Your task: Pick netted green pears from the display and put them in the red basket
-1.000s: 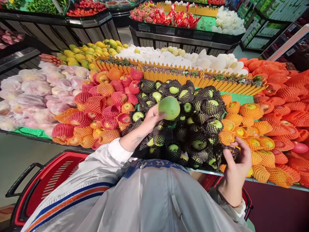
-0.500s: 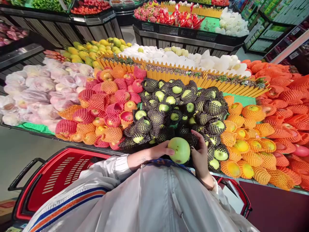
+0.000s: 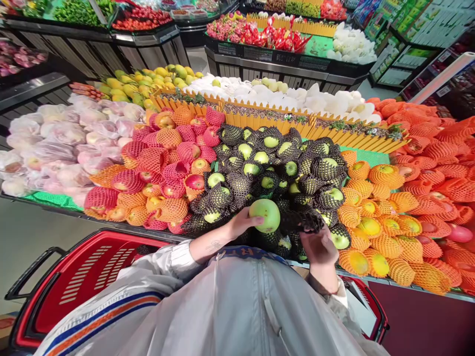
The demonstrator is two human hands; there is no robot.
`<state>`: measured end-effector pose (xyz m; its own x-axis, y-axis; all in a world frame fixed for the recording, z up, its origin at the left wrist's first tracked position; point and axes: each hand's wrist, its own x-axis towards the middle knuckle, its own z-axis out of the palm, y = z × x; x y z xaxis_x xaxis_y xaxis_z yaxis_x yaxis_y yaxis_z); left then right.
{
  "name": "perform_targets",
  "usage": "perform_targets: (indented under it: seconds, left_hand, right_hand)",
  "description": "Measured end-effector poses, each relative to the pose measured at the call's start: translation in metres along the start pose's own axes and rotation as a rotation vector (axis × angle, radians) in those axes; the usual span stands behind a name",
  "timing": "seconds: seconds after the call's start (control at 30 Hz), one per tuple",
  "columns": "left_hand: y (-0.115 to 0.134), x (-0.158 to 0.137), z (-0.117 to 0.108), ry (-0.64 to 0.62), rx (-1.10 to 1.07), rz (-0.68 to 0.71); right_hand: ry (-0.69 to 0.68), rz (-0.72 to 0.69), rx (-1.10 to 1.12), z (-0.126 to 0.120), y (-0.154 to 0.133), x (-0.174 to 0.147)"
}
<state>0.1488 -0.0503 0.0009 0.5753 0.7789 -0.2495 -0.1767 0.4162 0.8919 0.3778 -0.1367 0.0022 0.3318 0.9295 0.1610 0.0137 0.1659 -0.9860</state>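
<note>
While your left hand (image 3: 237, 226) cupped the bare round green apple (image 3: 264, 215) at lower centre, your right hand (image 3: 319, 245) pinched the black foam net sleeve (image 3: 302, 221) just beside it; you did best holding the mouth wide and the apple steady.

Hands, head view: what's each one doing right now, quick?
Left hand: closed on a bare green apple.
Right hand: holding a black foam net just right of the apple.

Bare green apple (image 3: 264, 215) beside black foam net (image 3: 302, 221), above netted pile.
</note>
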Motion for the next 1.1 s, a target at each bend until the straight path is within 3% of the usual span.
perform_targets:
  seconds: [0.1, 0.17, 0.23, 0.37, 0.5, 0.73, 0.9, 1.1]
  left_hand:
    - [-0.005, 0.000, 0.005, -0.019, -0.020, -0.018]
    - [-0.004, -0.001, 0.010, -0.026, -0.047, -0.004]
    - [0.000, -0.003, 0.015, -0.001, -0.080, 0.035]
    - [0.005, -0.004, 0.024, 0.051, -0.161, 0.086]
    - [-0.004, -0.003, 0.027, 0.011, -0.195, 0.059]
    - [-0.018, -0.005, 0.035, -0.127, -0.206, 0.082]
    - [-0.025, -0.001, 0.034, -0.041, -0.284, 0.073]
    - [-0.041, 0.014, 0.018, -0.057, -0.520, 0.066]
  right_hand:
    - [-0.129, 0.118, 0.140, 0.010, -0.001, -0.004]
    - [-0.202, 0.171, 0.064, 0.015, 0.002, -0.006]
    - [-0.222, 0.095, -0.057, 0.020, 0.004, -0.008]
    - [-0.138, -0.249, -0.288, 0.029, 0.005, -0.010]
    - [-0.095, -0.443, -0.458, 0.040, 0.008, -0.011]
    - [-0.065, -0.613, -0.720, 0.048, 0.011, -0.011]
    - [-0.082, -0.666, -0.668, 0.044, 0.007, -0.007]
    - [-0.044, -0.722, -0.587, 0.036, 0.017, -0.008]
